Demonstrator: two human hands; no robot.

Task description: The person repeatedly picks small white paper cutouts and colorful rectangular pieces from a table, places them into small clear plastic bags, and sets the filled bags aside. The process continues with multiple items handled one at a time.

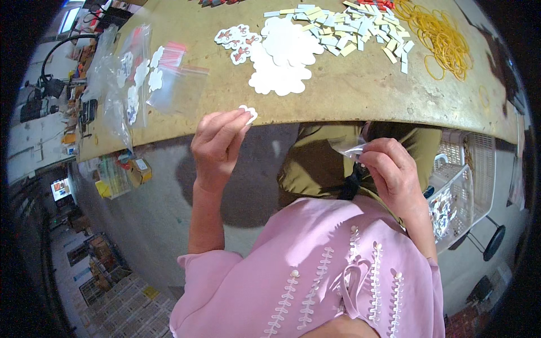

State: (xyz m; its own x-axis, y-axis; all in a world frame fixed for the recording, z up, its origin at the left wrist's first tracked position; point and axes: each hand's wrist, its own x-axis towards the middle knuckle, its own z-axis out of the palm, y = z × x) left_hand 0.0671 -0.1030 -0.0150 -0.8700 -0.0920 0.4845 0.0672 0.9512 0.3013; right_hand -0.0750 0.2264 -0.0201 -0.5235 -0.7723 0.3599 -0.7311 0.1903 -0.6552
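Note:
Just off the table's near edge, my left hand [217, 141] pinches a small white card with a scalloped edge [252, 116] between thumb and fingers. Over my lap at the right, my right hand [393, 168] is closed on a small clear plastic bag [350, 149], whose contents I cannot make out. Beyond my hands lies a heap of blank white scalloped cards [284, 53]. Several scalloped cards with small printed figures [235, 40] overlap at its left. Clear zip bags with red-pink seals [167, 93] lie on the table's left, with more scalloped cards on and around them.
The worn yellowish table [214, 84] curves across the top. Pale blue and yellow strips [349, 28] are scattered at its back right, beside a tangle of yellow rubber bands [445, 42]. White plastic baskets [478, 180] with packed pieces stand below on the right.

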